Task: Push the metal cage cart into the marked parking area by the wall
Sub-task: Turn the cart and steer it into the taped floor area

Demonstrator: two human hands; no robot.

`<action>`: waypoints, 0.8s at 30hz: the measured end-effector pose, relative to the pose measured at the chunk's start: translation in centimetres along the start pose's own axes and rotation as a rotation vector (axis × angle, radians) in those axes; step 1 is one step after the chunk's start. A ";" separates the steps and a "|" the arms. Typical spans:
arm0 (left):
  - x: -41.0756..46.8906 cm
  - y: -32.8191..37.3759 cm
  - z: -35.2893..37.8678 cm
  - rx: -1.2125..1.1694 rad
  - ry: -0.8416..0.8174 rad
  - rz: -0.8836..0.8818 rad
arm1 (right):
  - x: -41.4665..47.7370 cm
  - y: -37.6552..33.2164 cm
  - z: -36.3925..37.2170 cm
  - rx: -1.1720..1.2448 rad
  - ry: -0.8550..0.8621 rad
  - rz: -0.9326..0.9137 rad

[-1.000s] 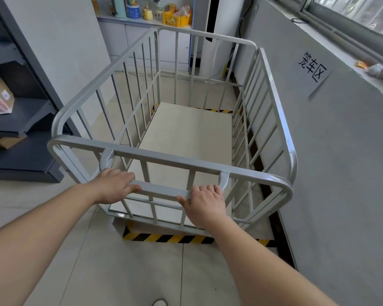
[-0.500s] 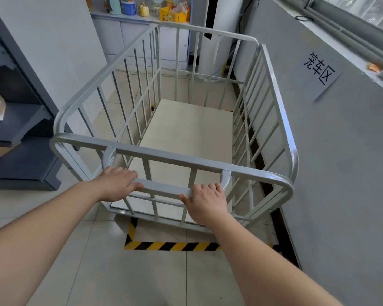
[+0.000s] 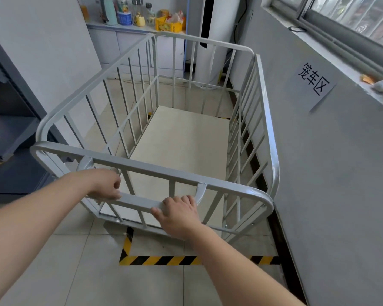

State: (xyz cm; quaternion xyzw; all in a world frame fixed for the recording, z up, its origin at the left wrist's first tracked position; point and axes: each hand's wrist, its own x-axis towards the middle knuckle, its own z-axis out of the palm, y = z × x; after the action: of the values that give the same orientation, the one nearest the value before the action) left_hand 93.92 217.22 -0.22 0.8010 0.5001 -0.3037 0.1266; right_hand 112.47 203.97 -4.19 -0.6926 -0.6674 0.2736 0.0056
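Observation:
The grey metal cage cart (image 3: 146, 166) with barred sides and a pale flat floor stands right beside the grey wall (image 3: 341, 173). Yellow-black floor tape (image 3: 159, 260) marks the parking area; its near line and left corner show behind the cart's near end. My left hand (image 3: 104, 184) grips the left part of the cart's handle bar (image 3: 137, 203). My right hand (image 3: 179, 214) rests over the bar's right part, fingers curled on it. A paper sign (image 3: 314, 81) with characters hangs on the wall above the cart.
A dark shelf unit (image 3: 11, 133) stands to the left of the cart. A white cabinet (image 3: 106, 47) with bottles and a yellow basket (image 3: 164, 24) on top is at the far end. A window ledge (image 3: 352, 69) runs along the right wall. Tiled floor lies behind me.
The cart has rolled forward into the taped area; more of the near tape line and its left corner now show behind it. Both hands stayed on the handle bar.

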 end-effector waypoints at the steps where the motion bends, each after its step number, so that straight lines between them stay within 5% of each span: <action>1: 0.4 0.9 -0.5 -0.043 0.073 -0.003 | 0.0 0.3 -0.4 0.054 -0.003 -0.047; 4: 1.5 4.7 -1.7 -0.152 0.285 0.040 | 0.2 2.5 -2.1 0.155 0.088 -0.146; 9: 3.5 13.2 -2.6 -0.141 0.402 0.179 | 1.2 11.5 -7.2 -0.072 0.307 -0.126; 16: 6.2 21.6 -1.7 -0.070 0.248 0.161 | 2.5 23.1 -12.4 -0.341 0.123 -0.074; 24: 6.5 22.0 -1.4 -0.155 0.201 0.088 | 2.7 28.2 -13.6 -0.417 -0.022 -0.180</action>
State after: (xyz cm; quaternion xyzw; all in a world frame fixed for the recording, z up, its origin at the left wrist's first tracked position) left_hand 115.78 212.40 -5.34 0.8365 0.4965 -0.1765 0.1504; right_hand 143.62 208.21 -4.13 -0.6132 -0.7687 0.1358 -0.1206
